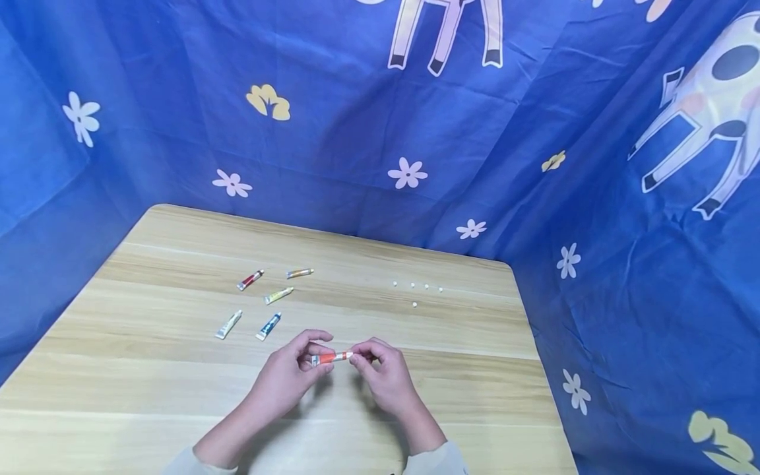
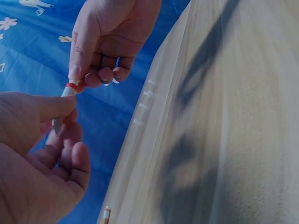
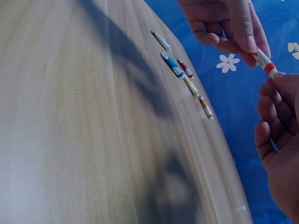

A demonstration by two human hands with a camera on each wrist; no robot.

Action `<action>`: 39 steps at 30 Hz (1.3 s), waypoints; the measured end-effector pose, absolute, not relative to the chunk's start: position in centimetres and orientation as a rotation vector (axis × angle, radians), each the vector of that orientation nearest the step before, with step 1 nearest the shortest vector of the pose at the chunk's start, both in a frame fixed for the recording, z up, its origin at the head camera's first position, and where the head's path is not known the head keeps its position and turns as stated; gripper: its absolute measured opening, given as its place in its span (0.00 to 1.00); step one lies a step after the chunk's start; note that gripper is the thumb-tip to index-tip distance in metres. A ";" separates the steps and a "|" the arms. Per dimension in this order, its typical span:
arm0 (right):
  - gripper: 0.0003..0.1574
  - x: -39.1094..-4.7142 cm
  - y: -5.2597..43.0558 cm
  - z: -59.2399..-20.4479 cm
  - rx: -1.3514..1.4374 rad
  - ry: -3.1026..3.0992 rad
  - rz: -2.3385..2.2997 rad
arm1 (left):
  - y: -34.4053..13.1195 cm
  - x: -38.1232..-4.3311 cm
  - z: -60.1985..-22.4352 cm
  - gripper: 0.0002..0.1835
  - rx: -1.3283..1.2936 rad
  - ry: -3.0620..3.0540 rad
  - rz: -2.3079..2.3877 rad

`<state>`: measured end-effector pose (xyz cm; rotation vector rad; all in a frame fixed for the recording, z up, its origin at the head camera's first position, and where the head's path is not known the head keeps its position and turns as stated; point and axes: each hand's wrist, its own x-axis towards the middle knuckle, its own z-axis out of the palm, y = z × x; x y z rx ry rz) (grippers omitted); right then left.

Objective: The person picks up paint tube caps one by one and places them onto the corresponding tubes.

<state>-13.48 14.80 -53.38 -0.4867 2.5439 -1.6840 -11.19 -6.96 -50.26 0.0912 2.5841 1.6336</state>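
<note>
A blue cloth (image 1: pixel 332 132), printed with flowers and spotted animals, is hanging behind the table and along both its sides. The wood-grained table (image 1: pixel 475 409) is filling the lower part of the head view, with shadows of the hands falling on it. Above the near part of the tabletop, two hands are meeting at one small tube. The left hand (image 1: pixel 287 373) is holding the tube's flat end and body between thumb and fingers; the right hand (image 1: pixel 386 376) is pinching the white tip at the other end. The orange-red tube (image 1: pixel 328 358) is thus lying nearly level between the hands, clear of the table. Five further tubes are resting on the left part of the table, well apart from the white pieces: a pale tube (image 1: pixel 229 324) and a blue tube (image 1: pixel 269 326) nearer the person, a yellow tube (image 1: pixel 279 295) beyond them, and a dark red tube (image 1: pixel 251 280) and an ochre tube (image 1: pixel 299 273) farthest away. On the right, five tiny white pieces (image 1: pixel 414 304) are lying, four in a row and one nearer.
</note>
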 end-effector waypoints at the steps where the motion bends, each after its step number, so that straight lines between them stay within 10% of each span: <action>1: 0.06 -13.5 14.8 -53.4 -0.489 2.547 -1.687 | -7.0 -11.2 -50.2 0.26 0.108 2.581 1.631; 22: 0.04 -14.1 14.1 -54.6 -0.519 2.658 -1.612 | -7.2 -13.6 -50.0 0.05 0.628 3.016 0.843; 39: 0.13 -17.4 16.3 -56.6 -0.471 2.547 -1.690 | -8.3 -18.1 -52.2 0.11 0.667 3.026 0.799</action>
